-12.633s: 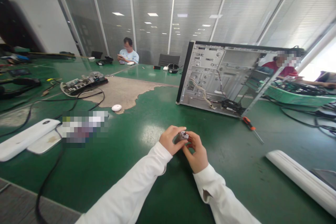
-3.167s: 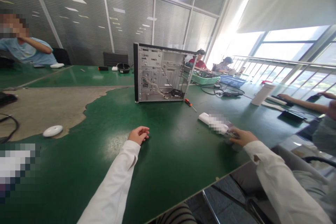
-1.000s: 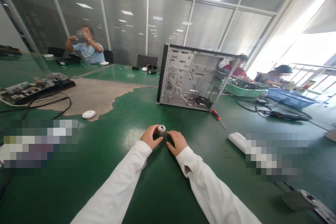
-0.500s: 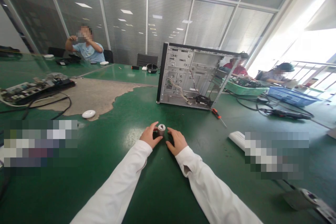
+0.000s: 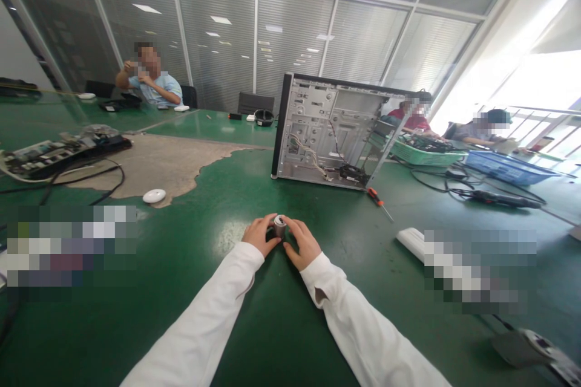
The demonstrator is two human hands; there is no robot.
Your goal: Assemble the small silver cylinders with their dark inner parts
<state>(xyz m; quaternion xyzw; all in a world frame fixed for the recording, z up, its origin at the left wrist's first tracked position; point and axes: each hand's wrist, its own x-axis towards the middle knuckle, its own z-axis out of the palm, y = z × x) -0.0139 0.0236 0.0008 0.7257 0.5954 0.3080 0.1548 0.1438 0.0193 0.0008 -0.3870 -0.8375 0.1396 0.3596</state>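
A small grey metal cylinder with a pale top (image 5: 279,227) stands upright on the green table (image 5: 218,314) in front of me. My left hand (image 5: 262,236) is wrapped round its left side, thumb at the lower front and fingers behind. My right hand (image 5: 302,243) is at its right side, with fingertips at the top edge and the thumb low near the front. Both arms wear white sleeves.
Beyond my hands stands an open computer case (image 5: 331,133), a red and black screwdriver (image 5: 375,196) beside it. A white oval object (image 5: 154,196) lies left, a white power strip (image 5: 411,240) right. Green (image 5: 426,156) and blue baskets (image 5: 508,169) stand farther back; people sit beyond.
My right hand has moved left, and its fingers have come in to the cylinder. My left hand has barely moved. The person at the back left has lowered the raised hands a little.
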